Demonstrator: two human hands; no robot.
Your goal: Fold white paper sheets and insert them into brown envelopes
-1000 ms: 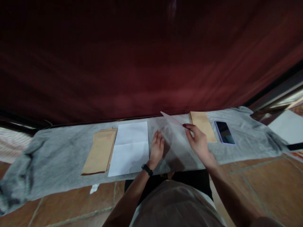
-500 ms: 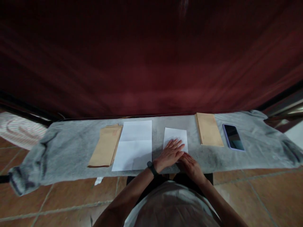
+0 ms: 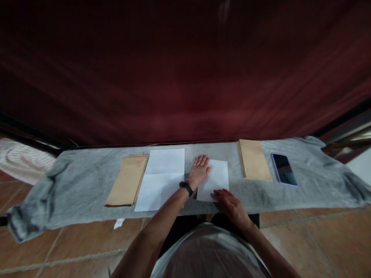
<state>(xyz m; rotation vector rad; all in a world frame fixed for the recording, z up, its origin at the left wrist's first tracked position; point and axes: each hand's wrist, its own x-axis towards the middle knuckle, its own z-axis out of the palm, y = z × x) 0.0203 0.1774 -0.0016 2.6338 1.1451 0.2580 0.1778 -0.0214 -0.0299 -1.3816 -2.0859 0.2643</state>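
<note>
A small folded white sheet [image 3: 216, 179] lies flat on the grey cloth in front of me. My left hand [image 3: 199, 170] rests flat at its upper left edge, fingers spread and pointing away from me. On the sheet's lower right corner lies my right hand [image 3: 230, 202], with its fingers stretched out. Neither hand grasps anything. Left of them is a larger white sheet [image 3: 162, 175] with crease lines, partly beneath my left forearm. Brown envelopes [image 3: 127, 181] are stacked beside that sheet, and another brown envelope stack [image 3: 255, 160] lies to the right.
A phone [image 3: 285, 169] with a purple edge lies right of the right-hand envelopes. The grey cloth [image 3: 78, 185] covers the long narrow surface, with a dark red drape [image 3: 185, 96] behind it. A white scrap [image 3: 119, 223] is on the tiled floor.
My left hand has moved away from my right hand, up and left to the small sheet's edge. More of the small sheet now shows between my hands.
</note>
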